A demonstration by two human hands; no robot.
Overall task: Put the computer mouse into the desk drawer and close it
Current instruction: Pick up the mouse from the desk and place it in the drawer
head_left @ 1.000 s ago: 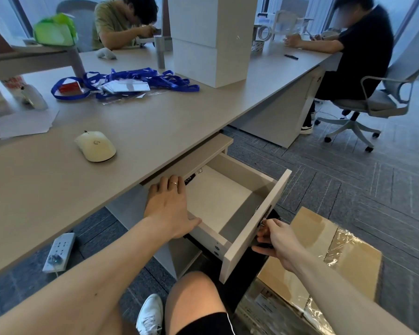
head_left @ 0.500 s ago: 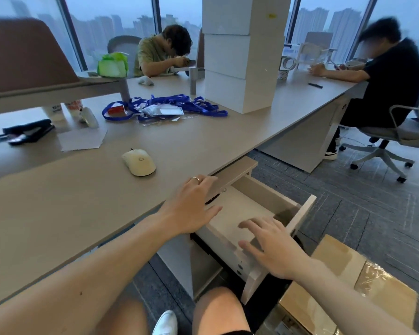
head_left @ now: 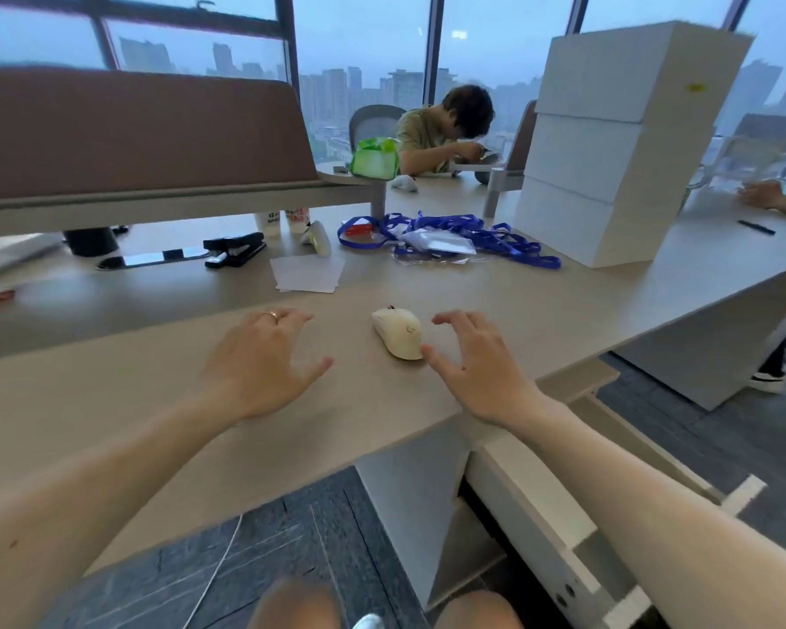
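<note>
A cream computer mouse (head_left: 398,331) lies on the beige desk (head_left: 110,401), near its front edge. My right hand (head_left: 473,360) hovers just to the right of the mouse, fingers spread, thumb tip beside its near end, holding nothing. My left hand (head_left: 264,356), with a ring on it, rests flat on the desk to the left of the mouse, a hand's width away. The open drawer (head_left: 541,506) sticks out under the desk at the lower right; my right forearm hides most of its inside.
White paper (head_left: 307,274), a black stapler (head_left: 234,247), blue lanyards (head_left: 454,238) and stacked white boxes (head_left: 618,147) lie farther back on the desk. A brown divider (head_left: 132,129) stands at the left. A person sits across; another hand (head_left: 763,195) shows at far right.
Both hands have left the drawer and risen onto the desk top. The right hand now sits beside the mouse, the left hand flat to its left. My view has tilted upward.
</note>
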